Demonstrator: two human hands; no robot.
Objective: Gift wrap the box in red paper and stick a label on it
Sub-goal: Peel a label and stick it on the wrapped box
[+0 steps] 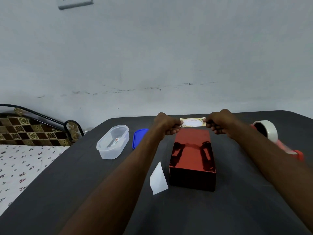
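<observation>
A box wrapped in shiny red paper stands on the dark grey table, its long side running away from me. Above its far end I hold a small cream label with a floral border and red lettering, stretched flat between both hands. My left hand pinches the label's left end. My right hand pinches its right end. The label hangs clear of the box top. A curled white backing sheet lies on the table just left of the box.
A clear plastic tub with a small item inside stands at the left, its blue lid beside it. A red tape dispenser with a white roll sits at the right behind my forearm. A bed borders the table's left edge.
</observation>
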